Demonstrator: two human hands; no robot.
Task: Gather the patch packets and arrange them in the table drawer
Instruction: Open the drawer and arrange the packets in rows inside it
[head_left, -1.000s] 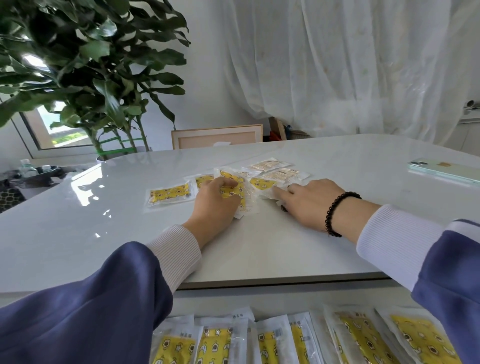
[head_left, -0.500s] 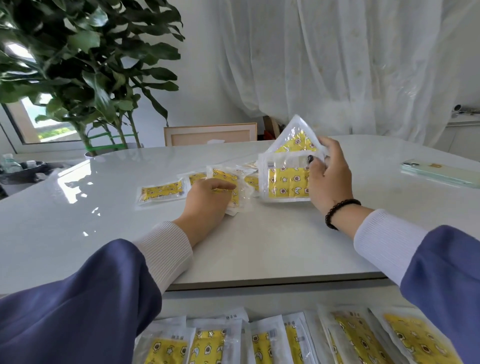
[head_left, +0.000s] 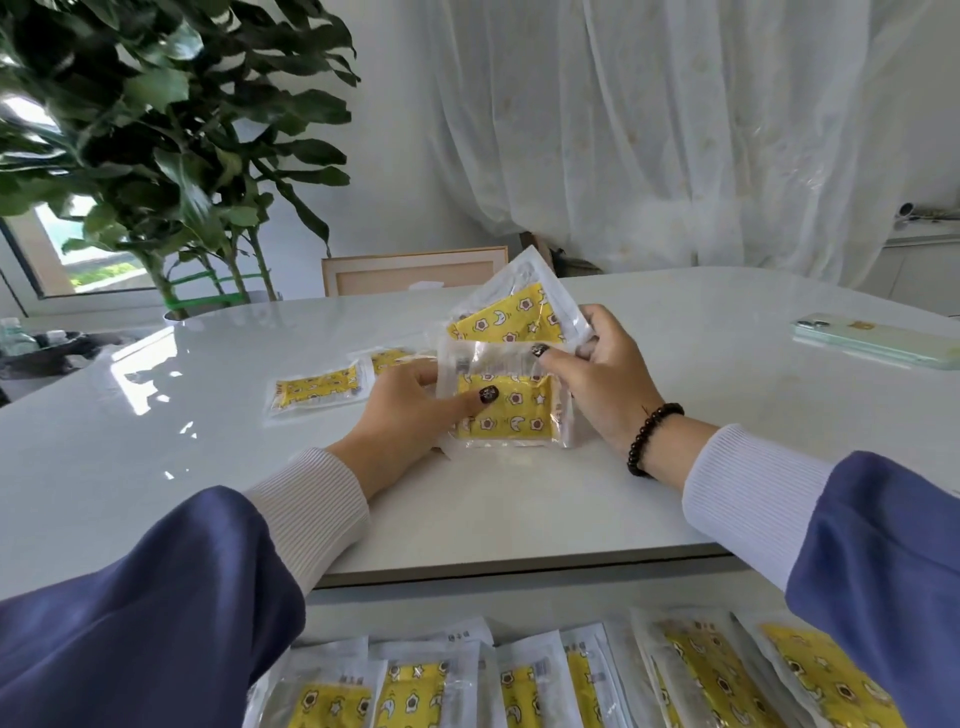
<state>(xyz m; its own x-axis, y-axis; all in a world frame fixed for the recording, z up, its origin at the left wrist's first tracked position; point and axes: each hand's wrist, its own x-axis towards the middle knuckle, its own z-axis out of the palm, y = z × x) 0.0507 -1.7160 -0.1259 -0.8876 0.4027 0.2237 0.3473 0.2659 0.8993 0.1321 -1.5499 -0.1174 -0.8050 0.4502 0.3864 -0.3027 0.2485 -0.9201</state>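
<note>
Together both hands (head_left: 519, 400) pinch glossy yellow-printed plastic packets (head_left: 506, 410) above glossy table (head_left: 519, 509).

Home living room, white table (head_left: 623, 499), sheer curtains (head_left: 675, 130), potted plant (head_left: 156, 130)

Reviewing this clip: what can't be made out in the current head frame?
- How many patch packets the hands hold: they overlap.
- Left hand fingertips: behind the packets.
- Packet beyond the left hand: partly hidden by it.
- Drawer packets: cut by the bottom edge, covered by sleeves.
- Packet print: too small.
- Phone: cut by the right edge.
</note>
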